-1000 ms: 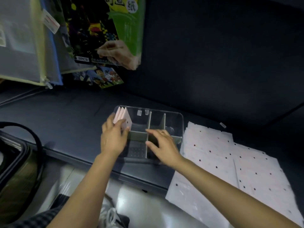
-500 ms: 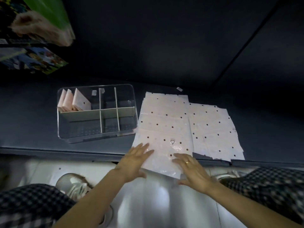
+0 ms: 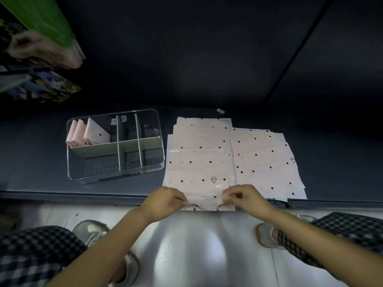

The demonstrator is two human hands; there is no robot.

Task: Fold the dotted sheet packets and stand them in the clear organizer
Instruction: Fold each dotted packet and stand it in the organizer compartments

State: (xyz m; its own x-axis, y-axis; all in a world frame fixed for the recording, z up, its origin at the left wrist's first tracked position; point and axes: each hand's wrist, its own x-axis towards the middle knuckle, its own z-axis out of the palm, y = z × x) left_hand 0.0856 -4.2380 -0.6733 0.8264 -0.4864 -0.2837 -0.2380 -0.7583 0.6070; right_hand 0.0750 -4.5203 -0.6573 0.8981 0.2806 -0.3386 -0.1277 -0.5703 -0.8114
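Observation:
A pile of pale pink dotted sheet packets (image 3: 199,154) lies flat on the dark shelf, with a second pile (image 3: 267,160) to its right. My left hand (image 3: 165,200) and my right hand (image 3: 246,197) each pinch the near edge of the top packet (image 3: 207,200), which is lifted and crumpled at the shelf's front edge. The clear organizer (image 3: 116,175) stands left of the piles. Three folded packets (image 3: 89,133) stand upright in its back left compartment.
The dark shelf (image 3: 37,162) ends in a front lip just below my hands. Colourful packaged goods (image 3: 41,48) hang at the upper left. A small white tag (image 3: 220,110) lies behind the piles. My shoes and checked trousers stand on the pale floor below.
My hands left the organizer and came to the near edge of the left pile. They went from lying flat on the top packet to pinching and lifting its edge. The view shifted right.

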